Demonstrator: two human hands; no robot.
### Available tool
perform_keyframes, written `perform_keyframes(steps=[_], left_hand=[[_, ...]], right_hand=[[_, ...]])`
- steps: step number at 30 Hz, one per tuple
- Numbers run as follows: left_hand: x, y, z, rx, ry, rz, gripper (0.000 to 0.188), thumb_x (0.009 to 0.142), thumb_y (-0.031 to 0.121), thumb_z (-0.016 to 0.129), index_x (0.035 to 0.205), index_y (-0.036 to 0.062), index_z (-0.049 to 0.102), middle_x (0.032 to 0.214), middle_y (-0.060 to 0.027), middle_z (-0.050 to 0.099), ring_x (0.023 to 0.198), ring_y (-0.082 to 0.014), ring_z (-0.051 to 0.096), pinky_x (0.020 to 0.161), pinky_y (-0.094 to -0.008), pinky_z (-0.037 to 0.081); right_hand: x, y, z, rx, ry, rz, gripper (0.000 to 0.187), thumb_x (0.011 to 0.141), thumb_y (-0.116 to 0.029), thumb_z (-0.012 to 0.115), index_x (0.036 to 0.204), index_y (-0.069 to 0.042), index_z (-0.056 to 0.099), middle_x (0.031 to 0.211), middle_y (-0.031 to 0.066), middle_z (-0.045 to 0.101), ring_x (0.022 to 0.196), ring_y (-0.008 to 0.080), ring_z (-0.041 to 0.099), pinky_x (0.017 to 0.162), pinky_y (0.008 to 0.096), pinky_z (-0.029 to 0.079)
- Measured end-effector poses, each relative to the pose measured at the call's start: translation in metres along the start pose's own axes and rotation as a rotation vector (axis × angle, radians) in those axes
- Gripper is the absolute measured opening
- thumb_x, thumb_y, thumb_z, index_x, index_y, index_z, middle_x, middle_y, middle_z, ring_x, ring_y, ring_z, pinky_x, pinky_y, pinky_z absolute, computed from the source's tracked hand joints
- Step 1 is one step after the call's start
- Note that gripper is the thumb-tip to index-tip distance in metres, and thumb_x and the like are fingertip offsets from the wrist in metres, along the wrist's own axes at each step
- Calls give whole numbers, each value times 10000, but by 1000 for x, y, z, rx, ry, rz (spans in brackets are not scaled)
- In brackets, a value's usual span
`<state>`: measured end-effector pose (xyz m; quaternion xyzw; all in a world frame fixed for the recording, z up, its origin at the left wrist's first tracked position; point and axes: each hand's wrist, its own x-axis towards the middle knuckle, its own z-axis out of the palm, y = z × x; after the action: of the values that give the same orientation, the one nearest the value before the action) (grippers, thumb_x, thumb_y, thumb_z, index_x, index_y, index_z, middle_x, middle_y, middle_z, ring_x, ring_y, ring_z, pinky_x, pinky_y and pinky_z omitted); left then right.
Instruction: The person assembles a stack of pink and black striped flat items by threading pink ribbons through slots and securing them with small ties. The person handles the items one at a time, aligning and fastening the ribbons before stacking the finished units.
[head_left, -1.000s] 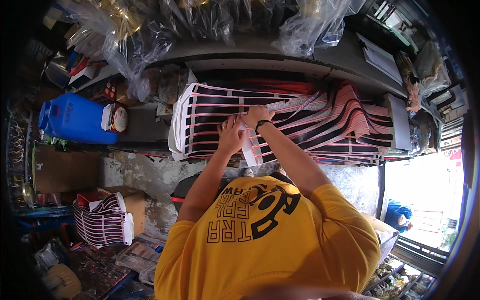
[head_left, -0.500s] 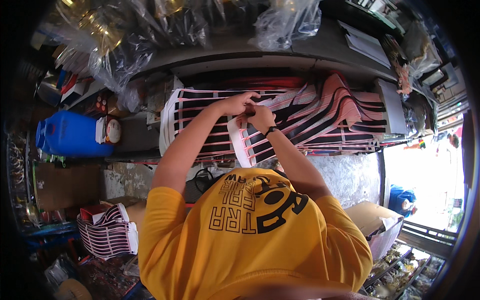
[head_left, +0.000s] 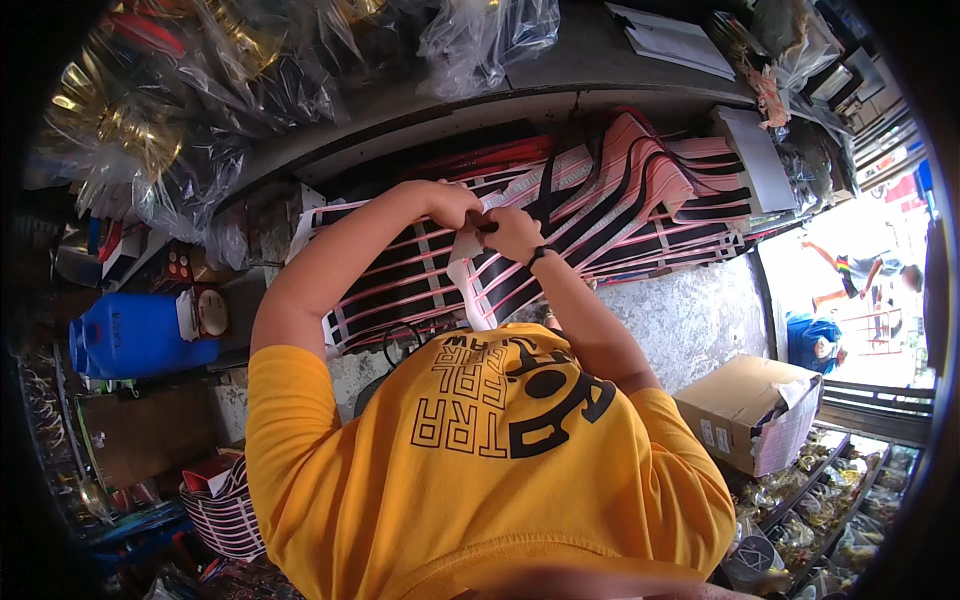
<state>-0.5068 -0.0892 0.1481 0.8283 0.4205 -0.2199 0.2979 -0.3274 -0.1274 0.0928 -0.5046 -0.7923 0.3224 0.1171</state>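
Observation:
A stack of sheets of black ribbon strips point(head_left: 400, 290) with pink and white edges covers the bench before me. Over it lies a loose, wavy bundle of the same strips point(head_left: 625, 185), spilling to the right. My left hand point(head_left: 456, 206) is closed, with its fingertips at the upper end of a white edge band point(head_left: 466, 285) of one sheet. Against it, my right hand point(head_left: 514, 236) is closed too, pinching the strips at the same spot. The fingertips nearly meet, and the small part between them is partly hidden. A black band circles my right wrist.
A blue plastic jug point(head_left: 145, 335) stands at the left. Clear plastic bags point(head_left: 490, 40) lie on the shelf above the bench, with white papers point(head_left: 670, 40) farther right. A cardboard box point(head_left: 735, 405) sits at the lower right. Someone point(head_left: 860, 270) is outside the bright doorway.
The whole view has tilted and shifted. Both hands remain together at the strips, now slightly lower in the picture, and the white edge band looks more crumpled. A person has appeared outside the doorway.

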Motion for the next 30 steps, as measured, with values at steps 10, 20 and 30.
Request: perform_keyframes(steps=[10, 20, 30], left_hand=[[12, -32, 14, -311, 87, 368, 68, 734, 18, 638, 797, 29, 613, 875, -94, 610, 946, -250, 577, 864, -369, 446], [7, -58, 49, -876, 190, 392, 96, 778, -45, 606, 831, 31, 584, 980, -36, 537, 960, -171, 514, 913, -316, 409], [-24, -73, 58, -601, 446, 299, 73, 862, 24, 620, 913, 76, 628, 1279, -93, 539, 1239, -228, 485, 1078, -366, 356]], right_hand=[[1, 8, 5, 417, 57, -101, 259, 703, -192, 792, 919, -54, 755, 762, 124, 712, 710, 205, 695, 687, 295, 524], [-2, 9, 15, 607, 77, -172, 252, 744, -123, 779, 961, -3, 734, 866, 139, 719, 771, 197, 686, 751, 303, 520], [0, 18, 24, 747, -18, -140, 309, 754, -201, 788, 957, 21, 718, 840, 130, 715, 780, 177, 674, 769, 294, 506]])
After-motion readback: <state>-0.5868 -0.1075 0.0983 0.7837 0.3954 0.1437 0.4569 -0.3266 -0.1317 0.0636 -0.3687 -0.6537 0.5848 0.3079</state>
